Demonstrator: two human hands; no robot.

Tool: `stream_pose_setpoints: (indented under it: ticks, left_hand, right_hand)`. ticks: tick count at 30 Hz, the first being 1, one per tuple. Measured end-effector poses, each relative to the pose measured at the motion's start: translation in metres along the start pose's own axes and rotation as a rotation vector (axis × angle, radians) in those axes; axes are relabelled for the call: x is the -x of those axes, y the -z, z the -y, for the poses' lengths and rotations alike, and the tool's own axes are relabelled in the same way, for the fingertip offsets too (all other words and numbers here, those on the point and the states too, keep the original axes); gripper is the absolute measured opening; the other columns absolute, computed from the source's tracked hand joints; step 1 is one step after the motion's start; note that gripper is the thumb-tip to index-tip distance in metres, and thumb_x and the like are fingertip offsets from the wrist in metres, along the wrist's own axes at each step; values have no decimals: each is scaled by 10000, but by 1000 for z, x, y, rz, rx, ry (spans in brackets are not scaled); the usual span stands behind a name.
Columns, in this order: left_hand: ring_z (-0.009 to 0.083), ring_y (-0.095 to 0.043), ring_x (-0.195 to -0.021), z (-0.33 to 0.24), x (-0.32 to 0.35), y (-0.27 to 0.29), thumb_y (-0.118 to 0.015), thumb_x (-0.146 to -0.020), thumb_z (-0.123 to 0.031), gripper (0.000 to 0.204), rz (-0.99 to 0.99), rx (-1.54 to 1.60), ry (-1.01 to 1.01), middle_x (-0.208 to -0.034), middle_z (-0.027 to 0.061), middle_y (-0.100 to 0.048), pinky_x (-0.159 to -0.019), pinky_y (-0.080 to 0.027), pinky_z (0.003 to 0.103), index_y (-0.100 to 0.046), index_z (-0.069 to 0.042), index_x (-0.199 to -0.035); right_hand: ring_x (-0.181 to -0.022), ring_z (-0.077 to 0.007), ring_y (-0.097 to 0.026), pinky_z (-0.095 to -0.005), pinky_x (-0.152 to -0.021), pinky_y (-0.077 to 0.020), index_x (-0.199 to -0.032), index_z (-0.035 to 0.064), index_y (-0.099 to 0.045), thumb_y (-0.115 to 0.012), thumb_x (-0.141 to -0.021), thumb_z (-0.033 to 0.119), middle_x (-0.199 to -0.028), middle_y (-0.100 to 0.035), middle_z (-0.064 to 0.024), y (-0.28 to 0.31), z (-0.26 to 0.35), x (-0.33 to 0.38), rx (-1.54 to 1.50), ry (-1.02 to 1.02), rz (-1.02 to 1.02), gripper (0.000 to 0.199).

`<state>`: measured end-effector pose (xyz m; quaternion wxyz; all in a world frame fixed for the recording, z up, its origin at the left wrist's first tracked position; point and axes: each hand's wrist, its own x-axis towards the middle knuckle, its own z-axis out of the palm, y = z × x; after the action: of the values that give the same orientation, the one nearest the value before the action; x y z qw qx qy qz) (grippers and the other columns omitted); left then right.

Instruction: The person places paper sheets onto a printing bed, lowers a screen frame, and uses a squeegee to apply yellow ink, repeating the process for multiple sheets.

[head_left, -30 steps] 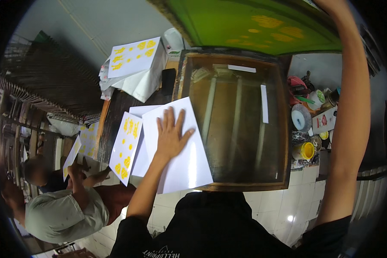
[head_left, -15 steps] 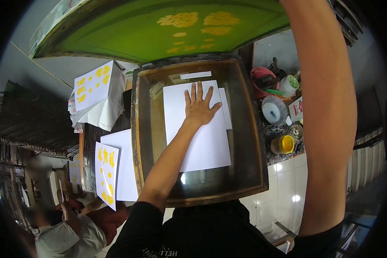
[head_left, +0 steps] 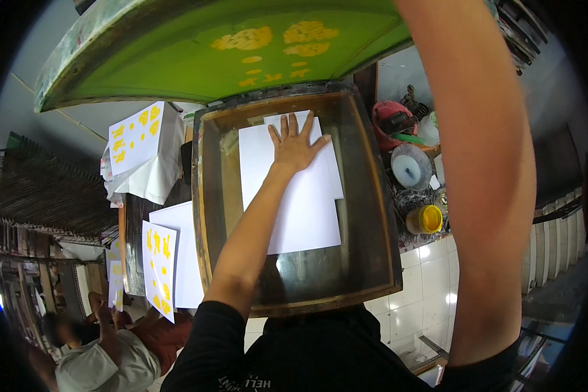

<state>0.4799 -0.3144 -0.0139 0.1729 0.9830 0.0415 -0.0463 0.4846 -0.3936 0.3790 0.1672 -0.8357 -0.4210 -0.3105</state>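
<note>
My left hand [head_left: 297, 149] lies flat with spread fingers on a white sheet of paper [head_left: 294, 209]. The sheet rests on a dark glass-topped printing table [head_left: 369, 261] with a wooden rim. Another white piece [head_left: 333, 173] shows along the sheet's right edge, and a white strip [head_left: 276, 120] touches its top edge. Above the table's far side, a green printing screen [head_left: 183, 59] with yellow motifs is tilted up. My right forearm [head_left: 473, 163] reaches up past the screen's right end; the right hand is outside the picture.
Left of the table, sheets with yellow prints [head_left: 158, 264] [head_left: 135, 138] lie by a plain white sheet [head_left: 184, 255]. At right stand a tub of yellow ink [head_left: 426, 220], a round pale container [head_left: 410, 166] and a red basin [head_left: 385, 134]. A person [head_left: 121, 359] holds a sheet at lower left.
The white sheet under my left hand has slid slightly away from me, closing the gap to the strip at its top. The view has shifted a little.
</note>
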Motion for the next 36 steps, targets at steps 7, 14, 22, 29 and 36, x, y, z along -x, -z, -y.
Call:
stream_pose_setpoints:
  ticks: [7, 14, 22, 29, 36]
  left_hand:
    - [359, -672, -1185, 4, 148, 107, -488, -1072, -467, 668, -462, 1132, -463, -1261, 263, -681, -1111, -435, 447, -476, 79, -1455]
    - [308, -748, -868, 32, 342, 69, -670, -983, -311, 441, -99, 1596, 44, -1008, 264, -742, -841, -587, 442, -644, 102, -1133]
    - [337, -657, -1231, 52, 380, -42, -574, -1008, -132, 298, 161, 2191, 617, -1366, 291, -619, -1031, -555, 457, -625, 69, -1222]
    - [318, -689, -1121, 60, 376, -52, -555, -920, -111, 402, 224, 2236, 725, -1302, 265, -662, -1031, -529, 436, -584, 111, -1255]
    - [317, -686, -958, 62, 380, -59, -530, -910, -129, 352, 223, 2274, 789, -1103, 233, -718, -921, -534, 412, -639, 135, -1116]
  right_hand:
    - [-1265, -377, -574, -466, -1054, -408, -1326, 59, -602, -693, -921, 279, -1348, -618, -239, 2, 35, 76, -304, -318, 247, 470]
    - [-1137, -391, -581, -488, -986, -418, -1174, 32, -578, -680, -924, 183, -1154, -640, -182, -44, 87, 239, -339, -157, 125, 309]
    - [-1098, -392, -602, -507, -929, -430, -1167, 17, -554, -816, -820, 238, -1104, -641, -201, -137, 114, 341, -441, -241, 791, 489]
    - [-1009, -354, -602, -463, -843, -434, -1121, 20, -573, -805, -785, 206, -1044, -633, -184, -151, 125, 366, -324, -106, 698, 449]
    - [-934, -315, -564, -446, -793, -411, -1075, 53, -578, -761, -796, 165, -968, -587, -142, -182, 101, 341, -157, -15, 484, 353]
